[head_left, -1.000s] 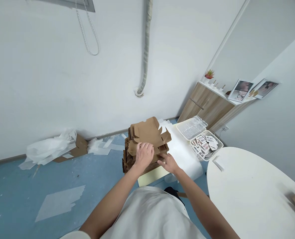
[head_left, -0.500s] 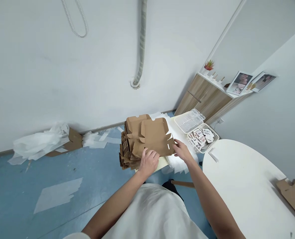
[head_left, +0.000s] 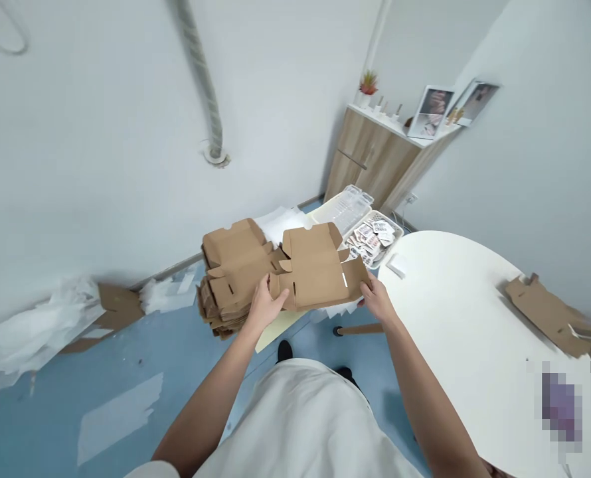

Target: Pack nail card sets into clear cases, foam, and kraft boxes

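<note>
I hold a flat, unfolded brown cardboard box blank (head_left: 319, 269) in the air between both hands. My left hand (head_left: 265, 307) grips its left edge, fingers curled round it. My right hand (head_left: 376, 299) pinches its right edge. Just left of the blank stands a tall stack of the same brown blanks (head_left: 230, 265) on a low pale surface (head_left: 275, 324), with white sheets behind it.
A round white table (head_left: 455, 318) fills the right, with another cardboard blank (head_left: 544, 312) on it. A white basket of small packets (head_left: 372, 238) and a clear tray (head_left: 348, 206) sit beyond. A wooden cabinet (head_left: 370, 159) stands in the corner. Paper and cardboard scraps (head_left: 51, 325) litter the blue floor.
Both hands lifted one blank off the stack and carried it right, toward the white table. My view has swung to the right.
</note>
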Demonstrator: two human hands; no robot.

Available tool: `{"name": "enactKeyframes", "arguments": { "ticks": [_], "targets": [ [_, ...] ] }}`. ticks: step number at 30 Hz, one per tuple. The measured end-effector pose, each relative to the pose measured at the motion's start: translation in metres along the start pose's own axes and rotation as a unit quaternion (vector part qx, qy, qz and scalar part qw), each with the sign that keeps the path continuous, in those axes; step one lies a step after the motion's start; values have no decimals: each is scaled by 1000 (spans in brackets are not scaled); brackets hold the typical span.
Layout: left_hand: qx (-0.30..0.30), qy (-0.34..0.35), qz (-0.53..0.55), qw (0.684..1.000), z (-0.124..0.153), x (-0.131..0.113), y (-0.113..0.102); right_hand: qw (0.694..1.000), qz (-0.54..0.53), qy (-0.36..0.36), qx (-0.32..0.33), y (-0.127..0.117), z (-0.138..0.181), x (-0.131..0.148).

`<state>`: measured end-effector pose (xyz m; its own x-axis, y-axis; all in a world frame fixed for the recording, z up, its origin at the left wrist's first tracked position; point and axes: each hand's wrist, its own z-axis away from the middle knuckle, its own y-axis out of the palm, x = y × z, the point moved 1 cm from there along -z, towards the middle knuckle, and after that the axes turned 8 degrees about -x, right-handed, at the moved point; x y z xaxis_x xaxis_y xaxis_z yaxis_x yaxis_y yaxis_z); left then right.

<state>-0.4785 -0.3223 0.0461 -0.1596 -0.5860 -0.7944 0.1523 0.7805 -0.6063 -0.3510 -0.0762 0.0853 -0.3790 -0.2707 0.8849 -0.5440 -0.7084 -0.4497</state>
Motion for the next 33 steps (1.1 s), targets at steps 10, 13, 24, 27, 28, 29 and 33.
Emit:
{"name": "enactKeyframes", "arguments": {
  "ticks": [10, 13, 24, 27, 28, 29, 33],
  "targets": [
    [191, 147, 23, 970, 40, -100, 130, 981, 21, -16, -191, -133, 74, -100],
    [284, 205, 28, 936, 66, -131, 177, 967, 73, -3, -245, -171, 101, -140],
    [367, 248, 12, 897, 143, -162, 304, 939, 48, 163, -297, -241, 173, -251],
    [382, 242, -14, 892, 151, -164, 317, 935, 30, 178, -305, -243, 179, -263],
    [385, 238, -20, 891, 152, -165, 321, 932, 23, 186, -309, -243, 180, -266],
    [389, 234, -25, 891, 152, -166, 324, 930, 17, 194, -311, -243, 180, -268],
    [401, 217, -46, 889, 149, -171, 339, 923, 18, 222, -314, -240, 174, -275]
  ]
}}
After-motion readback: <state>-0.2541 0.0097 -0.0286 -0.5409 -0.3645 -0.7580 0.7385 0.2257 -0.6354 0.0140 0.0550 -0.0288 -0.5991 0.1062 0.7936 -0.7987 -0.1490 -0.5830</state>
